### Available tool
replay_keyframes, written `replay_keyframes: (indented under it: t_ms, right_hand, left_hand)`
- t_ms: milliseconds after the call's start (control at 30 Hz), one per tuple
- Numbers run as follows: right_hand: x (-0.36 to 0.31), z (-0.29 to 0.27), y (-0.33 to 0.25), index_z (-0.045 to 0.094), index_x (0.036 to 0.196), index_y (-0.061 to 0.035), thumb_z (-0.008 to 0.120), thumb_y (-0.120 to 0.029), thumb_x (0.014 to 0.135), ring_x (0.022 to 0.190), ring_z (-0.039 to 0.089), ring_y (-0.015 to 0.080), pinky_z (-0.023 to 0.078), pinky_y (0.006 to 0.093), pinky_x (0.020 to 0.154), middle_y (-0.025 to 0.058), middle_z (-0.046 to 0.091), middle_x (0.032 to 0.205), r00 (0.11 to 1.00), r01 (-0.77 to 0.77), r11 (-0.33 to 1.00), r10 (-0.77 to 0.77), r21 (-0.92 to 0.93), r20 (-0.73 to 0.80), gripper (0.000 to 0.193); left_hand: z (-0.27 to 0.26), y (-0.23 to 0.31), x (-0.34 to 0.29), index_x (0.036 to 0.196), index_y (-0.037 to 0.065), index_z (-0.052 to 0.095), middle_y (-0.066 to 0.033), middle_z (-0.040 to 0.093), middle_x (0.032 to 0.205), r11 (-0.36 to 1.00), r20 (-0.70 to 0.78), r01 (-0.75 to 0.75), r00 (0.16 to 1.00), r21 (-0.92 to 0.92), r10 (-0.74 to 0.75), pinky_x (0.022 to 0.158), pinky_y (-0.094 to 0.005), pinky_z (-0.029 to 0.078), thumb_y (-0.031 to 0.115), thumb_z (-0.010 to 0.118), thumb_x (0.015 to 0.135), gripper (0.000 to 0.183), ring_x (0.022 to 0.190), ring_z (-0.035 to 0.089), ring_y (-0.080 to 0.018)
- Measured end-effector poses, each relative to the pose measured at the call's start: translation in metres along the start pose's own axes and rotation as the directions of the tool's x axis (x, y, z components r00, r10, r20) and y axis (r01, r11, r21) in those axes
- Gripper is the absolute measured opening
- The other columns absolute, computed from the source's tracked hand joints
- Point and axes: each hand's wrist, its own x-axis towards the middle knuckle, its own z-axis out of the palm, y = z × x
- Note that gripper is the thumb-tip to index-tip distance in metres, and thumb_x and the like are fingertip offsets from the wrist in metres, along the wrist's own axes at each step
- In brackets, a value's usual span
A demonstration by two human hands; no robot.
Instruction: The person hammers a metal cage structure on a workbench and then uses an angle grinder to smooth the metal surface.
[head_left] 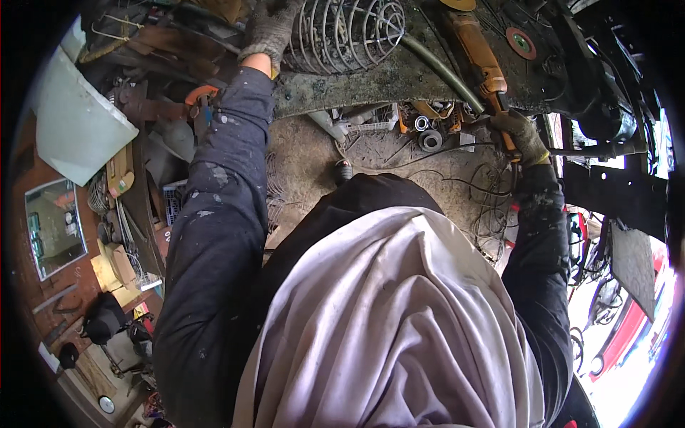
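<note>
While the gloved left hand (pixel 267 32) lies closed over the edge of a wire fan guard (pixel 346 32) on the grimy workbench (pixel 357 85), the gloved right hand (pixel 523 135) grips an orange angle grinder (pixel 479 53) by its rear handle, just right of the guard.

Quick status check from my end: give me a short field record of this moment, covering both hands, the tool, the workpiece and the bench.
left hand: gloved left hand rests on the wire cage, pressing at its left edge
right hand: gloved right hand grips the rear handle of the orange angle grinder
tool: grinder lies across the bench, head pointing away; disc mostly out of frame
workpiece: round cage of bent wire rings
bench: dirty workbench, small metal parts below its edge
</note>
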Motion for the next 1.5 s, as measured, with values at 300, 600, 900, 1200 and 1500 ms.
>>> replay_keyframes:
  t_ms: [300, 600, 900, 1200, 1500]
  right_hand:
    - [-0.073, 0.083, -0.052, 0.061, 0.105, -0.0041, 0.069, -0.018, 0.08, 0.059, 0.059, 0.014, 0.046, 0.0294, 0.055, 0.0051, 0.062, 0.071, 0.951, 0.066, 0.998, -0.065, -0.007, -0.302, 0.029]
    - [-0.12, 0.153, -0.048, 0.052, 0.126, -0.0008, 0.078, -0.021, 0.075, 0.099, 0.066, 0.0278, 0.052, 0.0378, 0.084, 0.0178, 0.065, 0.111, 0.559, 0.222, 0.875, -0.476, -0.431, -0.679, 0.06]
    - [-0.135, 0.121, -0.06, 0.048, 0.133, -0.003, 0.071, -0.003, 0.079, 0.089, 0.06, 0.0132, 0.052, 0.0295, 0.081, 0.0031, 0.061, 0.104, 0.961, 0.276, 0.861, -0.247, 0.427, -0.124, 0.059]
    - [-0.127, 0.126, -0.065, 0.053, 0.123, -0.0037, 0.072, -0.007, 0.078, 0.085, 0.06, 0.0108, 0.052, 0.0279, 0.072, 0.0048, 0.064, 0.102, 0.955, 0.256, 0.949, -0.22, 0.182, -0.198, 0.048]
    - [-0.132, 0.12, -0.056, 0.05, 0.126, -0.0036, 0.069, -0.004, 0.081, 0.091, 0.06, 0.0136, 0.052, 0.0292, 0.078, 0.0059, 0.063, 0.106, 0.959, 0.284, 0.905, -0.264, 0.316, -0.105, 0.049]
  left_hand:
    - [0.055, 0.041, -0.181, 0.113, 0.003, 0.056, -0.0071, 0.063, 0.096, 0.866, 0.292, -0.403, 0.825, -0.296, 0.483, 0.075, -0.0316, 0.053, 0.024, 0.068, 0.091, 0.034, 0.084, 0.062, -0.0162]
    - [0.125, 0.133, -0.195, 0.115, 0.003, 0.052, -0.0064, 0.062, 0.096, 0.657, 0.469, 0.232, 0.858, -0.717, 0.209, 0.073, -0.0305, 0.055, 0.024, 0.075, 0.086, 0.042, 0.083, 0.064, -0.0151]
    - [0.116, 0.127, -0.208, 0.12, 0.004, 0.05, -0.0079, 0.063, 0.102, 0.617, 0.55, 0.293, 0.788, -0.73, 0.277, 0.078, -0.0337, 0.057, 0.022, 0.078, 0.08, 0.053, 0.089, 0.066, -0.0173]
    - [0.134, 0.103, -0.204, 0.125, 0.0, 0.039, -0.0095, 0.063, 0.104, 0.594, 0.529, 0.29, 0.802, -0.75, 0.277, 0.076, -0.0333, 0.056, 0.038, 0.085, 0.074, 0.079, 0.087, 0.065, -0.0177]
    - [0.138, 0.098, -0.205, 0.128, 0.0, 0.043, -0.0104, 0.062, 0.108, 0.582, 0.545, 0.307, 0.786, -0.753, 0.291, 0.079, -0.0332, 0.055, 0.034, 0.085, 0.073, 0.077, 0.092, 0.063, -0.0179]
